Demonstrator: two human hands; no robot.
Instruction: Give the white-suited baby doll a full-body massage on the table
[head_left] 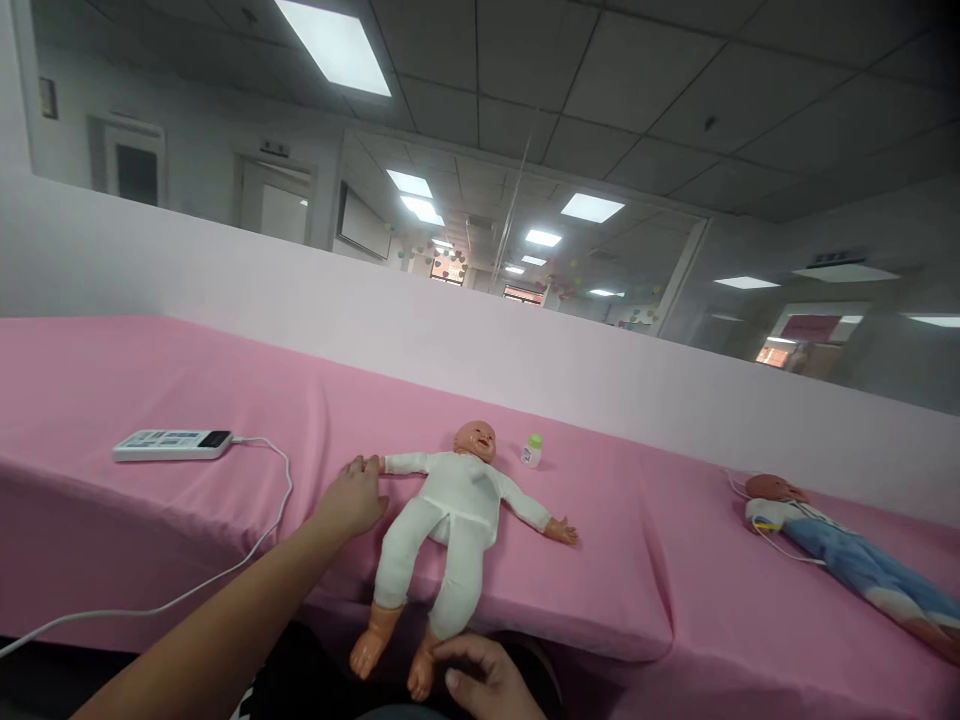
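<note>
A baby doll (455, 510) in a white suit lies on its back on the pink-covered table (187, 400), arms spread, legs hanging over the front edge. My left hand (352, 500) rests flat on the cloth and touches the doll's nearer hand. My right hand (484, 675) sits low at the bottom edge, fingers curled against the doll's foot (420, 675). A small bottle with a green cap (532, 451) stands just beyond the doll's head.
A white power strip (172, 444) with a white cable (281, 500) trailing off the front edge lies at the left. A second doll in blue (847, 555) lies at the right. A pale partition wall (525, 350) runs behind the table.
</note>
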